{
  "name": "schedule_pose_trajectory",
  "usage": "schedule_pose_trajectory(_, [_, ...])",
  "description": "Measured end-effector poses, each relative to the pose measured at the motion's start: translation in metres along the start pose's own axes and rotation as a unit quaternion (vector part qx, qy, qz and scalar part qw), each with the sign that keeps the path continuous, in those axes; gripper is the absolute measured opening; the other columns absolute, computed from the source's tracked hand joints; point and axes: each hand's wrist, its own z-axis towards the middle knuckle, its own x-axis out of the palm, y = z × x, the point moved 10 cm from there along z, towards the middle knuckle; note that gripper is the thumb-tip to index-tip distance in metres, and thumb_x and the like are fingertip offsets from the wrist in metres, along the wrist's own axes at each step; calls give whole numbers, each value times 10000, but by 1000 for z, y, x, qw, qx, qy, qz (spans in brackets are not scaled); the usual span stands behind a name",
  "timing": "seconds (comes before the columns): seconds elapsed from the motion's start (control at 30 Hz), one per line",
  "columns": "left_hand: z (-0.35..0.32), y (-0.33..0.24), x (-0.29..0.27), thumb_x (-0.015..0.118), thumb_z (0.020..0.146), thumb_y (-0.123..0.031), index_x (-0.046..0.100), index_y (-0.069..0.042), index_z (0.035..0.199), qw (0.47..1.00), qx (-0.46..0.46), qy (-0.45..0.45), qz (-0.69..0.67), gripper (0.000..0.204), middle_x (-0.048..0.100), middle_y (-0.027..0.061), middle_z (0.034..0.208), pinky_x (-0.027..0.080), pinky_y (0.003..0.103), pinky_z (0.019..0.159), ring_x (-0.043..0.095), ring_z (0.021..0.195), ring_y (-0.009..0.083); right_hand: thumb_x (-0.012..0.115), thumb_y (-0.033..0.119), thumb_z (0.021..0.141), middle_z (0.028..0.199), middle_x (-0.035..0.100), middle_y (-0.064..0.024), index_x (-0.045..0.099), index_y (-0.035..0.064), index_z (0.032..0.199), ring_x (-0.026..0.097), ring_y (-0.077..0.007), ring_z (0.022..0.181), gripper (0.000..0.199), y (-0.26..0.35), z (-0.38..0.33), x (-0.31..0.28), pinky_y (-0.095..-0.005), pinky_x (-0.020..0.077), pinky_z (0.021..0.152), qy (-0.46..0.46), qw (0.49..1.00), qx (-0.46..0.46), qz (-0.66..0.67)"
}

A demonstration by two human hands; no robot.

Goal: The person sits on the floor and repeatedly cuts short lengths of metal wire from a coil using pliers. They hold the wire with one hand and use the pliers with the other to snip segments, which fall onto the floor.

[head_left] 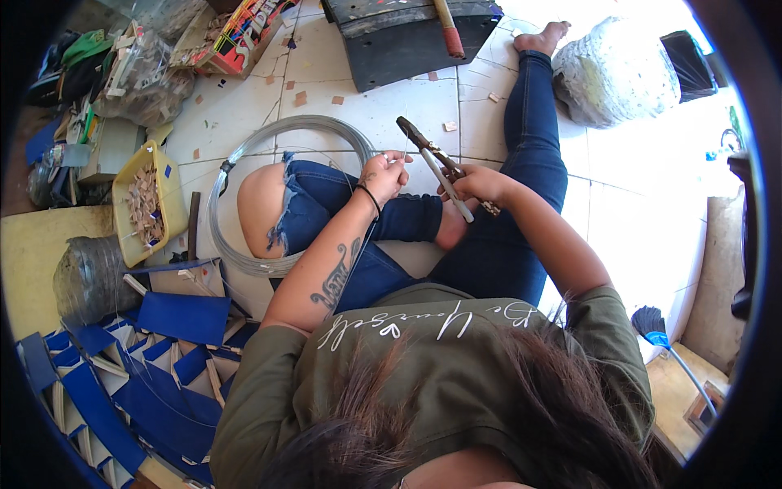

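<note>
My left hand (386,174) is closed in a pinch on a thin wire (406,140), whose end sticks up past the fingers. Just to its right, my right hand (479,184) grips a pair of worn pliers (414,135). One of the handles looks pale, the other brown and rusty. The dark jaws point up and left, close to the wire but seemingly apart from it. A large coil of grey wire (218,213) lies on the floor around my bent left knee, partly hidden under the leg. A strand runs down along my left forearm.
At left stands a yellow basket (122,208) of small wooden pieces, with many blue-and-white pieces (183,318) below it. A black block (383,57) bearing a red-handled tool (450,37) stands ahead. A whitish rounded bundle (619,73) is far right; a blue brush (652,326) is near right.
</note>
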Motion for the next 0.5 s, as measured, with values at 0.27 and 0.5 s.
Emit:
schedule_pose_trajectory(0.27, [1, 2, 0, 386, 880, -130, 485, -25, 966, 1000, -10, 0, 23, 169, 442, -3, 564, 220, 178, 335, 278, 366, 27, 480, 80, 654, 820, 585, -118, 559, -34, 908, 570, -177, 762, 290, -10, -1, -3, -260, 449, 705, -5, 999, 40, 1])
schedule_pose_trajectory(0.5, [-2, -5, 4, 385, 878, -126, 487, -23, 962, 999, -3, 25, -49, 168, 480, 17, 597, 276, 173, 352, 333, 385, 35, 511, 98, 650, 754, 577, -121, 535, -45, 914, 580, -191, 694, 301, -11, 10, -2, -296, 475, 610, -11, 1000, 24, 10])
